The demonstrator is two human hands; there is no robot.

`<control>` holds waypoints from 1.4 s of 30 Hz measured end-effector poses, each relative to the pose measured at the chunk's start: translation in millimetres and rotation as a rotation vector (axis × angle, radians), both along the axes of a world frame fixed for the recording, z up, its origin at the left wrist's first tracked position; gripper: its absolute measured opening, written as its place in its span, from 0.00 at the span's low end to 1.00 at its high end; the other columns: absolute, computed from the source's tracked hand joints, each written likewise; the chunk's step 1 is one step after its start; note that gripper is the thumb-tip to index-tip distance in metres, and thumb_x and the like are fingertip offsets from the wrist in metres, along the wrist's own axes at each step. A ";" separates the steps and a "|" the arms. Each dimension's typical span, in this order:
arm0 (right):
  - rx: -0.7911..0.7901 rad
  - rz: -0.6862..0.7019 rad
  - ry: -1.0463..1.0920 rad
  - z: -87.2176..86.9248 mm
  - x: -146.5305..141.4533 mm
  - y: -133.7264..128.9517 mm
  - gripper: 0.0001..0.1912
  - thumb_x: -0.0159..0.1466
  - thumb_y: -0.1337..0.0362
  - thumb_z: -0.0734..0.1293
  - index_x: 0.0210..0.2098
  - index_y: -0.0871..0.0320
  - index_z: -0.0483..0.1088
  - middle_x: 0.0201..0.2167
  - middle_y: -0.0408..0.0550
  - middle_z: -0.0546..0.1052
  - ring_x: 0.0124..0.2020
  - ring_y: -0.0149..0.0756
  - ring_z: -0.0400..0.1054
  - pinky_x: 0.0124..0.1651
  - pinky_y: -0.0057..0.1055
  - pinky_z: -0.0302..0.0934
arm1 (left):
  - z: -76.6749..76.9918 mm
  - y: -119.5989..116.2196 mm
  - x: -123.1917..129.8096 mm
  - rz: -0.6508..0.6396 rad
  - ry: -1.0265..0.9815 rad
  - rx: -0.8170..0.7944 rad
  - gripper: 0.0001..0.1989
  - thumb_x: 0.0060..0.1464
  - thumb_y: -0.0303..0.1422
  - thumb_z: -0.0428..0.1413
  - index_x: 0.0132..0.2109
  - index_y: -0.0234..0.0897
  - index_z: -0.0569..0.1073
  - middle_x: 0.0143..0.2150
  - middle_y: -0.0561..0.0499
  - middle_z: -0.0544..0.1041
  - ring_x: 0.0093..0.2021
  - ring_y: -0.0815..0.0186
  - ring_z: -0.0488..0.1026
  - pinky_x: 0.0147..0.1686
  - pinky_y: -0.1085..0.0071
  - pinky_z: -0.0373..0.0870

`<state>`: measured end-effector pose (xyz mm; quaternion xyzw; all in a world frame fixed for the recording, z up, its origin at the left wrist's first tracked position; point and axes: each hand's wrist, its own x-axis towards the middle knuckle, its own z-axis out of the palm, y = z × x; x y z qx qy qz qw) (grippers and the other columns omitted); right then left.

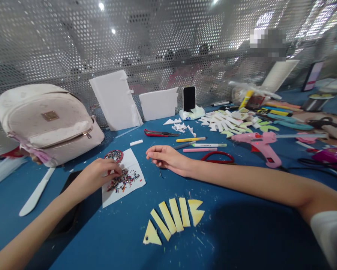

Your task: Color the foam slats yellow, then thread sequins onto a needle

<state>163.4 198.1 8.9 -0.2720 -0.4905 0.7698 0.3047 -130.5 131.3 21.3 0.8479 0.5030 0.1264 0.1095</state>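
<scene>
My left hand (108, 170) reaches down to a pile of small multicoloured beads (125, 182) on a sheet of white paper (135, 159). Its fingertips are drawn together at the edge of the pile, and what they pinch is too small to make out. A round, red-rimmed dish of beads (114, 155) lies just behind that hand. My right hand (168, 156) hovers to the right of the paper with thumb and fingers closed together; whatever is between them is hidden. Nearer me, yellow pieces (172, 217) lie spaced out in a fish shape, with a hole in the head piece.
A pale backpack (50, 123) stands left, near a white plastic knife (37, 192). Behind are a red utility knife (161, 133), markers (200, 149), white foam boards (159, 104) and a phone (189, 98). A pink glue gun (259, 144) and foam scraps (230, 122) lie right.
</scene>
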 end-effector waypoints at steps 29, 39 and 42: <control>-0.006 -0.006 -0.008 3.7 0.7 -3.2 0.10 0.57 0.62 0.78 0.34 0.59 0.77 0.30 0.43 0.75 0.27 0.23 0.62 0.26 0.20 0.55 | -3.3 -3.5 9.7 -0.015 0.190 0.099 0.11 0.66 0.34 0.54 0.39 0.42 0.80 0.38 0.49 0.83 0.37 0.61 0.78 0.40 0.65 0.65; -0.005 -0.009 -0.009 2.3 0.7 -2.3 0.09 0.58 0.63 0.77 0.35 0.60 0.77 0.30 0.43 0.75 0.27 0.23 0.62 0.27 0.20 0.55 | 2.3 -6.7 15.8 -0.007 0.165 0.043 0.08 0.63 0.27 0.53 0.38 0.39 0.76 0.38 0.49 0.81 0.36 0.61 0.77 0.39 0.66 0.64; -0.005 -0.010 -0.007 2.7 1.0 -2.8 0.09 0.59 0.63 0.77 0.35 0.60 0.77 0.31 0.43 0.76 0.27 0.23 0.62 0.27 0.20 0.55 | 3.1 -6.6 13.3 0.001 0.151 0.030 0.08 0.64 0.28 0.51 0.39 0.40 0.75 0.38 0.50 0.81 0.38 0.60 0.76 0.41 0.64 0.63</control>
